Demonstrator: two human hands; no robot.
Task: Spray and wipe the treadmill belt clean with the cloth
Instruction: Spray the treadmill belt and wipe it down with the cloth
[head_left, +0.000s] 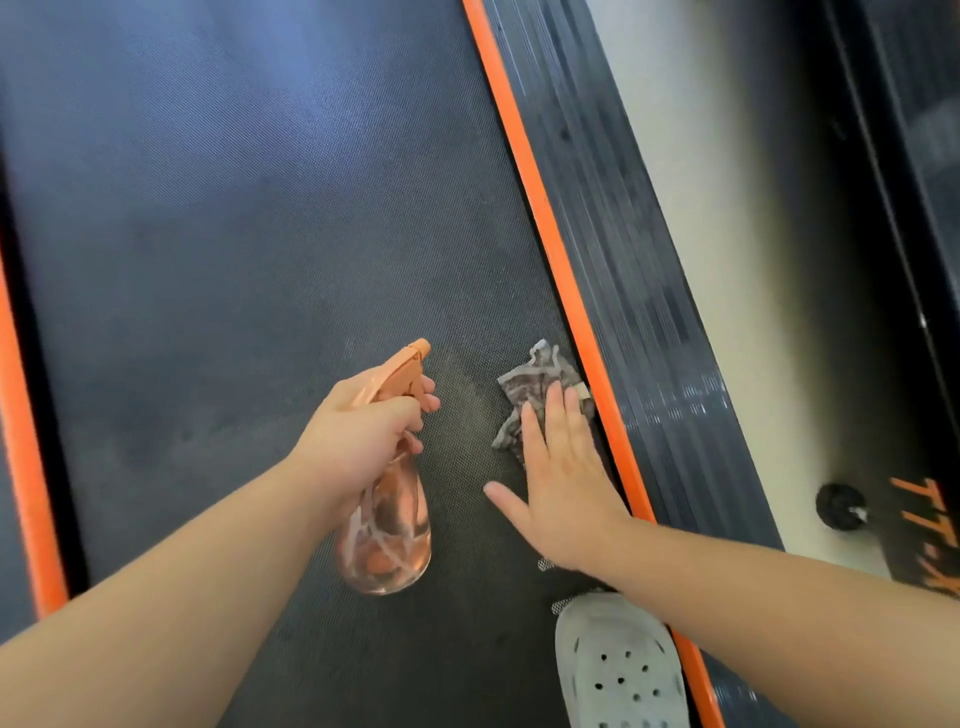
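Gripping the spray bottle (387, 530) in the curled left hand (363, 436). Pressing the cloth (535, 389) onto the treadmill belt (260, 260) under the flat right hand (561, 483), just left of the orange edge strip (545, 223). Could jam cloth against that strip, or mist the right hand.

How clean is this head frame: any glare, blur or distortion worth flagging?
Head view: a bluish sheen washes the upper treadmill belt; the ribbed side rail is streaked with blur; the cloth under the right hand and the spray bottle in the left hand read reasonably sharp; the far right falls into deep shadow.
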